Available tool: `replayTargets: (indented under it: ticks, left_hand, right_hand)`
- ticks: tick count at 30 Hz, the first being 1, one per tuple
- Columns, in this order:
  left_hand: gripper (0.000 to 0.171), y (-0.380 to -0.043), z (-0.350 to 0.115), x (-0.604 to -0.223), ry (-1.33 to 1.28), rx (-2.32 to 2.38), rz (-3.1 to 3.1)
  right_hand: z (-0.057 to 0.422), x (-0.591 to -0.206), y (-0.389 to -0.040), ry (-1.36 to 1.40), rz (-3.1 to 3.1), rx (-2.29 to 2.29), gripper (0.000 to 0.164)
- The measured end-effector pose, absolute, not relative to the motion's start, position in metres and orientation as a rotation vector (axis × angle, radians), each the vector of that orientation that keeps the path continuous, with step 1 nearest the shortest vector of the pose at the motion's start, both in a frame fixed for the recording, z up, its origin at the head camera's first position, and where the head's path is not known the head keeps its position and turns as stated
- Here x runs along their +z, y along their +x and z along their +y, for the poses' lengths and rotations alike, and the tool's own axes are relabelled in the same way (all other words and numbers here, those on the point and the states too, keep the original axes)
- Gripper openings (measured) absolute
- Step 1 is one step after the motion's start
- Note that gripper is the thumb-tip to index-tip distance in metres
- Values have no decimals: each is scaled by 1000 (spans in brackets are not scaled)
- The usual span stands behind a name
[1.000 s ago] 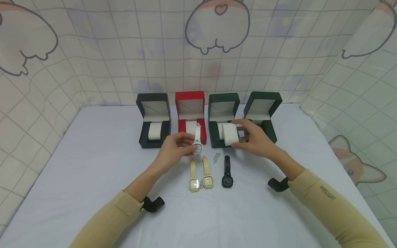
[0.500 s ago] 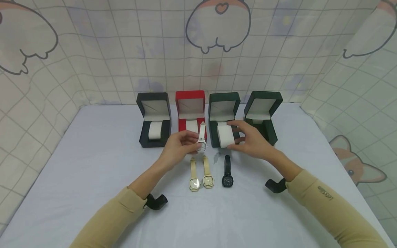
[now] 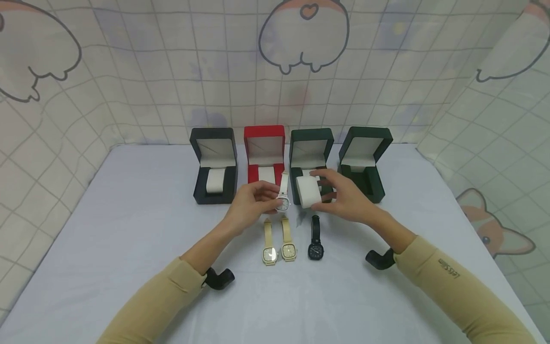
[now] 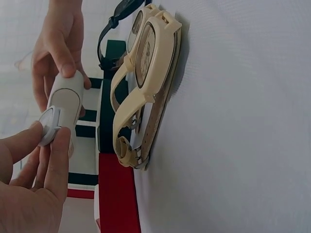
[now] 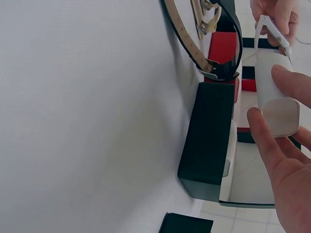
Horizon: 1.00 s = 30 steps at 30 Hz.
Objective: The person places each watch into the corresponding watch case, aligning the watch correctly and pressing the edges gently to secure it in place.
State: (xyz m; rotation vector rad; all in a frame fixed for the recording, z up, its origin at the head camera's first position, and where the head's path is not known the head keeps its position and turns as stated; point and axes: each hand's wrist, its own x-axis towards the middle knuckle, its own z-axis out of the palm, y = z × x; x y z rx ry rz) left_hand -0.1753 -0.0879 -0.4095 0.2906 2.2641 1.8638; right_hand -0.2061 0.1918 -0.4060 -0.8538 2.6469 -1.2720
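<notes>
My left hand (image 3: 253,205) pinches a white wristwatch (image 3: 282,204) by its case, strap pointing up in the head view. Facing it, my right hand (image 3: 347,197) grips a white watch cushion (image 3: 308,192) between thumb and fingers, above the front of an open green watch box (image 3: 311,142). The watch is right at the cushion's end in the left wrist view; whether they touch I cannot tell. In front of the hands lie two cream wristwatches (image 3: 269,255) and a black wristwatch (image 3: 315,251).
Open boxes line the back: a dark one (image 3: 199,191) with its cushion in, a red one (image 3: 264,131) with its cushion partly visible, and another green one (image 3: 374,188) at the right with no cushion seen. A patterned cloth wall (image 3: 172,95) rises behind the white table (image 3: 150,229).
The white watch has moved right with my left hand. My right hand has brought the cushion left, so the two are now close together. The watches on the table have stayed put.
</notes>
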Motion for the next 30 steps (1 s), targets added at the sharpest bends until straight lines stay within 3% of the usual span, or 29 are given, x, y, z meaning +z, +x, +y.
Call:
replayTargets:
  ticks: [30]
  left_hand:
    - [37,-175,-83,-410,384,1830,2295]
  right_hand:
    - [181,-401,-200,-842,2569,-1320,84]
